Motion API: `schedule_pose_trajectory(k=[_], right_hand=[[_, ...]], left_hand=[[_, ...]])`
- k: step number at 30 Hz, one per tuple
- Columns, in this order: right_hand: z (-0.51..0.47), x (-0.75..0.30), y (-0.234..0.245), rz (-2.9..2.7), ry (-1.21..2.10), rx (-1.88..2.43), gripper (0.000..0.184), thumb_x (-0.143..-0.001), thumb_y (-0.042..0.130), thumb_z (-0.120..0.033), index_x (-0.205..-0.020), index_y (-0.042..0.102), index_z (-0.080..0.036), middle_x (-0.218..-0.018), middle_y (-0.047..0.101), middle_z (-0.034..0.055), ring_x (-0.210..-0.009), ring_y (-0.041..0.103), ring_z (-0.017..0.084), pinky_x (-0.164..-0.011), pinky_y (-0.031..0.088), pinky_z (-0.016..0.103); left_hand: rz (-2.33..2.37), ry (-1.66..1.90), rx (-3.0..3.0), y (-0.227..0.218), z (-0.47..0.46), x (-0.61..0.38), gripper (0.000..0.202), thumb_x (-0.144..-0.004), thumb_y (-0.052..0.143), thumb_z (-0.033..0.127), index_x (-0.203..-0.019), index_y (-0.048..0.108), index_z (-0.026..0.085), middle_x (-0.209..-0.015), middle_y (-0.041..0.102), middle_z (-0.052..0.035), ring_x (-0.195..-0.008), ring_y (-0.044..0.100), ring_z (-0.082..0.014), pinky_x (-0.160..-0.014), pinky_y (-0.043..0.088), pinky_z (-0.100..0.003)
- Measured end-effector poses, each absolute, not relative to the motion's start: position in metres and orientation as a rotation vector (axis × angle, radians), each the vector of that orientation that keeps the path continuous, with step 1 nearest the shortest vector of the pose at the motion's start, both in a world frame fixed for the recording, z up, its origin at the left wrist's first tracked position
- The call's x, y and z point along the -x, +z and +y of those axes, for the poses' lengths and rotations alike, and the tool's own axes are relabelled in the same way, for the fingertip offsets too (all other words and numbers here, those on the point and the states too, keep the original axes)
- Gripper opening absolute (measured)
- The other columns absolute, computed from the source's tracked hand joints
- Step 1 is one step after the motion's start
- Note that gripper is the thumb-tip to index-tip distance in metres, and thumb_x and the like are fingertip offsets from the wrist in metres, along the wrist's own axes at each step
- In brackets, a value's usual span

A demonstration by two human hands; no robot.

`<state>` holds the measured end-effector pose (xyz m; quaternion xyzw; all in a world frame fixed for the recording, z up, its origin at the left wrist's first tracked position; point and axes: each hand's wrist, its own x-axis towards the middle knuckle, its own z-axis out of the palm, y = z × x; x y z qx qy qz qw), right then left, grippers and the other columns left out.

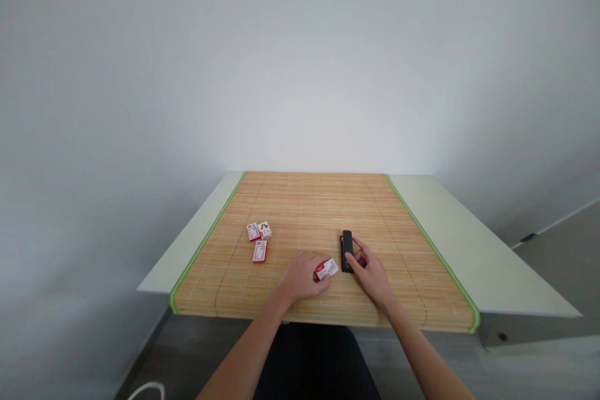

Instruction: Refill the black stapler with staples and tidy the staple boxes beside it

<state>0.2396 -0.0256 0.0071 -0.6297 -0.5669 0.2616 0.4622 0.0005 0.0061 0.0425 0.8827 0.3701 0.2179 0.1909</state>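
My left hand (305,276) has its thumb and fingers around a small red-and-white staple box (329,268) near the front of the mat. Just right of it lies a black stapler (347,252), lengthwise away from me. My right hand (370,270) grips the stapler from its right side, thumb on the near part and index finger by the far part. The remaining fingers are curled and partly hidden. Farther left lie three more small boxes: a red-and-white box (253,232), a white patterned box (265,230) touching it, and another red-and-white box (260,252) nearer to me.
Everything lies on a bamboo mat (314,200) with green edging, spread over a white table (487,256). A pale wall (328,75) stands behind the table. My legs (314,362) are below the front edge, and a white curved object (147,387) shows at bottom left.
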Motion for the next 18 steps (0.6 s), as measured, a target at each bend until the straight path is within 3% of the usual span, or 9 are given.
schedule_pose_trajectory(k=[7,10,13,15,18], right_hand=[[-0.028,-0.242,0.008,-1.398,0.696,1.514,0.071,-0.093,0.058,-0.059,-0.149,0.050,-0.017,-0.071,0.057,-0.0017,-0.065,0.054,0.018,-0.062,0.045,0.030],[-0.029,-0.243,0.008,-1.404,0.716,1.505,0.070,-0.093,0.059,-0.059,-0.148,0.052,-0.017,-0.071,0.057,-0.0017,-0.065,0.053,0.017,-0.063,0.045,0.030],[-0.029,-0.245,0.009,-1.409,0.725,1.506,0.069,-0.092,0.059,-0.059,-0.146,0.055,-0.016,-0.071,0.057,-0.0019,-0.065,0.052,0.017,-0.064,0.045,0.030],[-0.029,-0.245,0.009,-1.402,0.734,1.504,0.069,-0.092,0.060,-0.060,-0.145,0.056,-0.016,-0.069,0.055,-0.0026,-0.064,0.050,0.016,-0.063,0.044,0.030],[-0.029,-0.245,0.010,-1.395,0.766,1.479,0.067,-0.092,0.060,-0.059,-0.142,0.059,-0.015,-0.068,0.052,-0.0033,-0.063,0.048,0.016,-0.063,0.042,0.029]], left_hand=[[1.490,0.583,-2.361,0.030,0.013,-0.005,0.059,-0.092,0.058,0.052,-0.143,0.055,0.023,-0.110,0.075,-0.0116,-0.099,0.069,-0.0312,-0.090,0.048,-0.043],[1.420,0.617,-2.335,0.034,0.013,0.000,0.063,-0.090,0.061,0.058,-0.142,0.055,0.024,-0.102,0.075,-0.0087,-0.094,0.069,-0.0287,-0.086,0.049,-0.040],[1.294,0.630,-2.324,0.039,0.012,0.011,0.065,-0.084,0.068,0.053,-0.142,0.054,0.025,-0.092,0.072,-0.0040,-0.089,0.067,-0.0256,-0.084,0.049,-0.037],[1.209,0.627,-2.334,0.041,0.010,0.019,0.064,-0.082,0.072,0.045,-0.141,0.054,0.027,-0.096,0.072,-0.0032,-0.091,0.067,-0.0248,-0.088,0.048,-0.037],[1.151,0.651,-2.355,0.041,0.007,0.026,0.065,-0.079,0.075,0.038,-0.141,0.055,0.029,-0.119,0.070,-0.0049,-0.107,0.064,-0.0263,-0.098,0.046,-0.039]])
